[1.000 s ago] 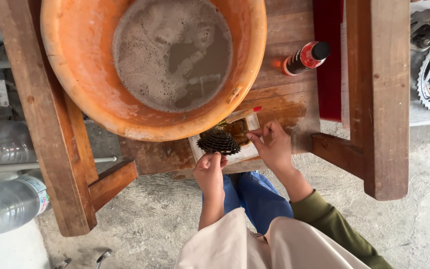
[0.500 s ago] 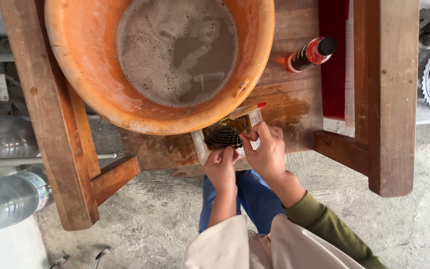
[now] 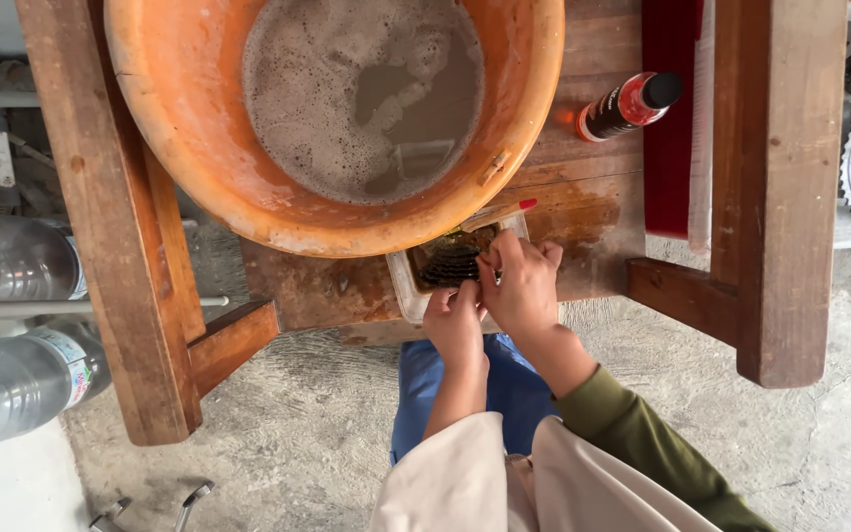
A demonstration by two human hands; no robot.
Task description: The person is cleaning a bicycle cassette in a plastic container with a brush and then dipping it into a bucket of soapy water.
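Single head camera, straight down, close over hands (image 3: 490, 300).

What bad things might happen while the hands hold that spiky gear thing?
The toothed gear cluster might nick the left hand or right hand gripping it. The small tray sits at the wooden bench's edge and may tip. The orange basin of murky water overhangs the tray; a bump could slosh it.

Hands close over the sprocket cluster

Both hands (image 3: 494, 300) have moved farther in, pressing the dark sprocket cluster (image 3: 450, 264) down into the small tray (image 3: 404, 286).
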